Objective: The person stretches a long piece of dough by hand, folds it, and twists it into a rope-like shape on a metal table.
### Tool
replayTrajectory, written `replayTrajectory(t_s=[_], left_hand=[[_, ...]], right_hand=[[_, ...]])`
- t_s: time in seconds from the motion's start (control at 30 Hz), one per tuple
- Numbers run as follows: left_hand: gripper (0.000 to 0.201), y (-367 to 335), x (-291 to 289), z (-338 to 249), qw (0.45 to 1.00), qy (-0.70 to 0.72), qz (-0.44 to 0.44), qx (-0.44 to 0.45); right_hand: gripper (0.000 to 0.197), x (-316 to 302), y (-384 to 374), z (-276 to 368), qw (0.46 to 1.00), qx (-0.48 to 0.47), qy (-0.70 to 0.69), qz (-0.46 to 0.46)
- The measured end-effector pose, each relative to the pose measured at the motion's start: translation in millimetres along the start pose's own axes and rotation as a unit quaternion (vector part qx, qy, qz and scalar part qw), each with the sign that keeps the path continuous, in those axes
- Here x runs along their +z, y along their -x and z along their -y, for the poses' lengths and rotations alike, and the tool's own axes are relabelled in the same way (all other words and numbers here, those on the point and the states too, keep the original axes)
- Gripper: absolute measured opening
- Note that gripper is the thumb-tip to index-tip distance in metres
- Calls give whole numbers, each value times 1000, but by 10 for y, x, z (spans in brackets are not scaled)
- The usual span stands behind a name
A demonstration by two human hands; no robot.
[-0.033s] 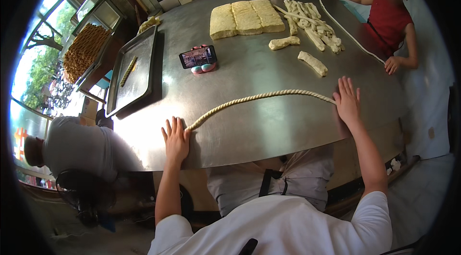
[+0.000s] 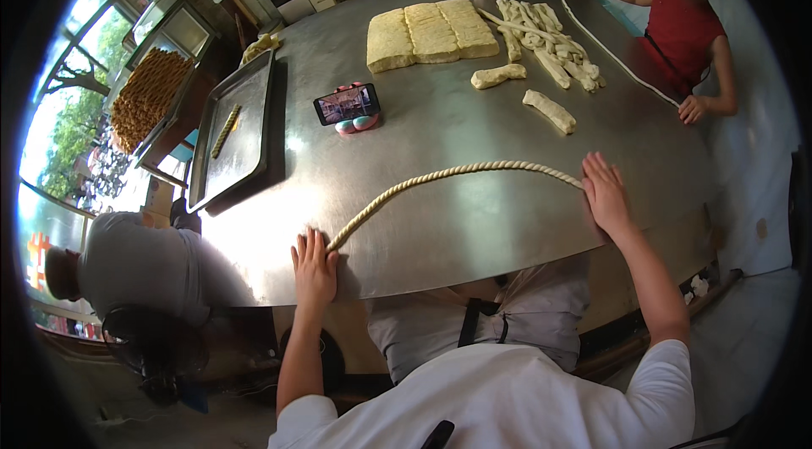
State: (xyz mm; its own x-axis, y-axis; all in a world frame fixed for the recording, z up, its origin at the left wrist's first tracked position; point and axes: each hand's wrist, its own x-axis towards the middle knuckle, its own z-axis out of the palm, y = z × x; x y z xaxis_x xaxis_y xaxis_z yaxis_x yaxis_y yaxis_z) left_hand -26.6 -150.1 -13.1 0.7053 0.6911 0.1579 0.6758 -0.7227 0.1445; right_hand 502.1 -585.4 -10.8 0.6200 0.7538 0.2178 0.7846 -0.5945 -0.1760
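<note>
A long twisted rope of dough [image 2: 457, 168] lies in an arc across the metal table, bowed away from me. My left hand [image 2: 315, 273] rests flat on its near-left end, fingers stretched forward. At the other end, my right hand [image 2: 604, 195] presses with flat, extended fingers. The dough's two tips are partly hidden under the hands. Beyond the rope are a short dough piece [image 2: 550, 112] and another lump [image 2: 498, 75].
Behind lie a big scored dough slab [image 2: 433, 33] and a pile of dough strips [image 2: 554, 47]. A phone on a stand [image 2: 345, 105] stands mid-table. On the left, a dark tray [image 2: 222, 170] holds one twisted stick. A co-worker in red [image 2: 687, 35] stretches a dough strand [image 2: 613, 62] at right.
Both my hands have slid a little toward me on the table, and the left fingers sit closer together. The rope's left end has come nearer with the hand.
</note>
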Motion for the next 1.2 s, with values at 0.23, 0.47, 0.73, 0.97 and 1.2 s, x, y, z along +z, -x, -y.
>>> replayTrajectory(t_s=[0.23,0.47,0.73,0.97,1.2], left_hand=[[15,-312,-515,-80,805,583,32,-109],[38,-1085,-41,-751,870,479,-114,-1],[33,-1028,-43,-2006,948,272,88,141],[27,-1174,-221,-965,873,409,254,70],[19,-1143,-170,-592,874,444,191,-54]], right_hand=[[17,-399,-492,377,862,42,-478,167],[22,-790,-387,986,942,-71,-224,241],[32,-718,-374,891,962,-77,-117,234],[19,-766,-507,151,841,74,-454,286],[18,-569,-256,-318,947,69,-256,179]])
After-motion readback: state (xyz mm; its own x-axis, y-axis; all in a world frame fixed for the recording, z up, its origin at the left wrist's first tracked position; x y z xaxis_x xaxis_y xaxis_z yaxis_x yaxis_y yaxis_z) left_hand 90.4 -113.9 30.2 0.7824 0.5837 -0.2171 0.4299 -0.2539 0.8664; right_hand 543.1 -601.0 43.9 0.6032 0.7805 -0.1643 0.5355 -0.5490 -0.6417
